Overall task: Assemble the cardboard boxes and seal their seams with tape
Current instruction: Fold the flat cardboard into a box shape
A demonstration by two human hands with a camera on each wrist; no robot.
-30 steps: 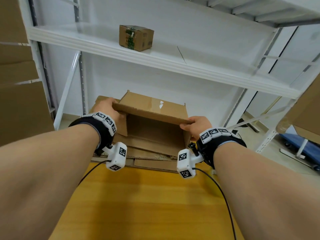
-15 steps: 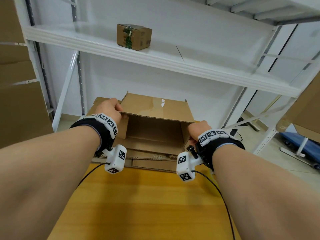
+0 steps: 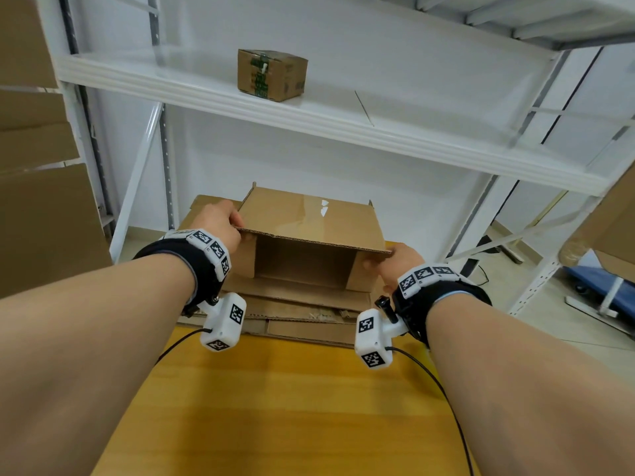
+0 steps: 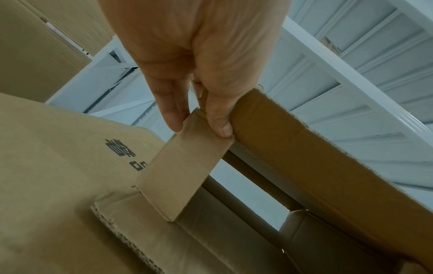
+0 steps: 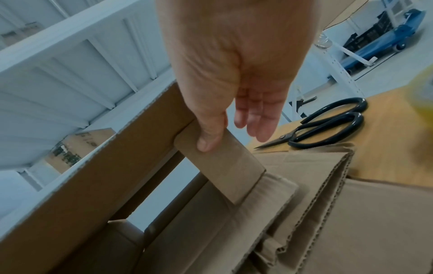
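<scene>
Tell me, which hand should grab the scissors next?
Probably the right hand: the scissors lie on the wooden table just beside it, while the left hand holds the cardboard box at its far end.

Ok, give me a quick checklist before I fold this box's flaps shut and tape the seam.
1. Left hand on its side flap: ok, fingers and thumb pinch it.
2. Right hand on its side flap: ok, thumb presses it.
3. Box opened out: ok, standing open on the flat cardboard stack.
4. Long top flap closed: not ok, not yet folded down.
5. Scissors within reach: ok, on the table beside the stack.
6. Tape ready: cannot tell, only a yellowish blur at the right wrist view's edge.
</scene>
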